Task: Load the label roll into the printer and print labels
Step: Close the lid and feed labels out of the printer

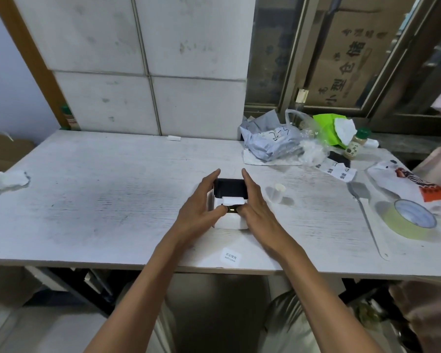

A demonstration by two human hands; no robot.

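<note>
A small white label printer [230, 221] sits on the white table [99, 200], a little right of centre. Its black lid [230, 189] stands open at the back. A strip of white label paper [233, 200] lies across its top, just behind a small dark button [232, 209]. My left hand [201, 207] clasps the printer's left side, thumb near the button. My right hand [255, 205] clasps the right side, thumb also at the button. A printed label reading "welcome" [230, 256] lies on the table near the front edge.
A small white label roll core [275, 193] stands right of the printer. Farther right lie a tape roll [409, 220], a white spatula [367, 215], a printed bag [413, 186], loose labels [339, 170], grey and green bags [273, 141] and a spice bottle [355, 145]. Crumpled tissue [8, 180] is at far left.
</note>
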